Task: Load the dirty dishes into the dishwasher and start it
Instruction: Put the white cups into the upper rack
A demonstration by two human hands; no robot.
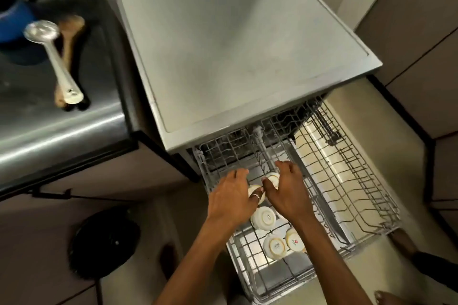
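Hands meet over the upper rack (244,277) of the dishwasher (235,44), which is drawn out toward the person at 6 o'clock of the machine's grey top. The left hand (231,197) curls its ringed thumb and fingers round a white cup (255,190). The right hand (288,192) pinches a second cup (272,177) between thumb and fingers, just beyond the first at 1 o'clock. Both cups are bottom-up and nearly touch — the thumbs almost meet between them.

At 6 o'clock of the held pair, more cups stand upside down in the same rack. A third cup (264,218) sits between the two wrists. A fourth cup (275,246) and a fifth cup (295,242) stand side by side nearer the front rim, the fifth partly hidden by the right forearm. A lower rack (347,181) lies pulled out at 3 o'clock of the upper one.

At 9 o'clock of the dishwasher a steel sink (62,126) holds a blue pot (14,22), a steel ladle (53,57) and a wooden spoon (71,30) — the ladle lies along the spoon. A round black object (104,240) lies on the floor at 7 o'clock, too blurred to identify.
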